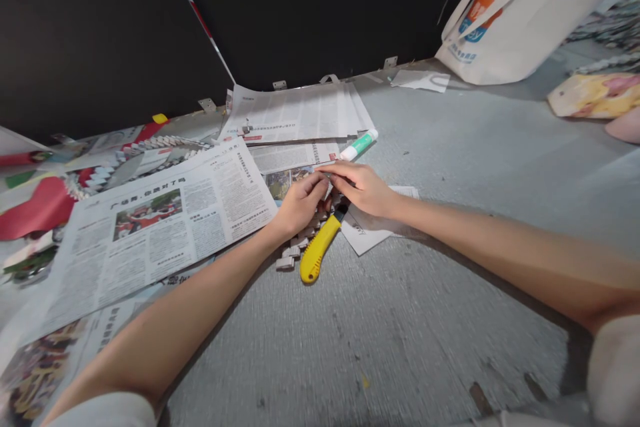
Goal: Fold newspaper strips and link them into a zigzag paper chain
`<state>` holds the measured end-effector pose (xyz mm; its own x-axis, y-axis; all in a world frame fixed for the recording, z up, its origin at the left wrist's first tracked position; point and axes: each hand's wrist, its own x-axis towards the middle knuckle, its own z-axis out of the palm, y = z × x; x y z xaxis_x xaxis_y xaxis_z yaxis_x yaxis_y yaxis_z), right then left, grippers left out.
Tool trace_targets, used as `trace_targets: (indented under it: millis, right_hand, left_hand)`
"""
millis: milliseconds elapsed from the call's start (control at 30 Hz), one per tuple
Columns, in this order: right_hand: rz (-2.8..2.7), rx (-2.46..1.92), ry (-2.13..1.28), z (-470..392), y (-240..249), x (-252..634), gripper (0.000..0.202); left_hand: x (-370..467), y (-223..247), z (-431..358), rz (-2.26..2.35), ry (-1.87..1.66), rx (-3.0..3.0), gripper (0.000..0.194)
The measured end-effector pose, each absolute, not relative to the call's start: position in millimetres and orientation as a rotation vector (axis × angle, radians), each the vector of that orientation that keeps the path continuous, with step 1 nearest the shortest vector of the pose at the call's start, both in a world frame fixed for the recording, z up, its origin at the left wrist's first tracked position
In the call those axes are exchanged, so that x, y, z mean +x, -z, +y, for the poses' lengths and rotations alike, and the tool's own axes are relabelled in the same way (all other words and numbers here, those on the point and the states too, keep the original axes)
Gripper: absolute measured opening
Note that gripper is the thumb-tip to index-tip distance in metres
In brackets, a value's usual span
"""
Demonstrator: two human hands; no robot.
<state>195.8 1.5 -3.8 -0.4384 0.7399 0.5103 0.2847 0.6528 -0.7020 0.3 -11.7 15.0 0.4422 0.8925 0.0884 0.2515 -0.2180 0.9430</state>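
My left hand (300, 203) is closed, thumb and fingers pinched at the upper end of a chain of folded newsprint strips (293, 253). My right hand (369, 191) meets it there, its fingers bent together and the tips touching those of the left; what they pinch is hidden. The zigzag chain runs down from under the hands to the floor. Beside it lies a yellow utility knife (321, 250), its dark head pointing up toward my right hand. A green and white glue stick (360, 145) lies just beyond my fingers. White paper (365, 240) sits partly under my right hand.
Newspaper sheets (200, 220) cover the left side, and a stack of newspaper (300, 113) lies ahead. More folded chain (160, 141) and red paper (37, 210) are at far left. A white tote bag (530, 20) stands by the black wall (320, 7).
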Motion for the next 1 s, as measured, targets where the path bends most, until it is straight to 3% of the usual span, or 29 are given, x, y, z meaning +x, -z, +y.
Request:
trace_targets:
  millis: [1000]
  right_hand:
    - [-2.033,-0.918,-0.81,-1.4,0.1,195.2,0.026]
  left_hand:
    - [-0.3,-15.6,-12.2,1.028,-0.799,1.798,0.024]
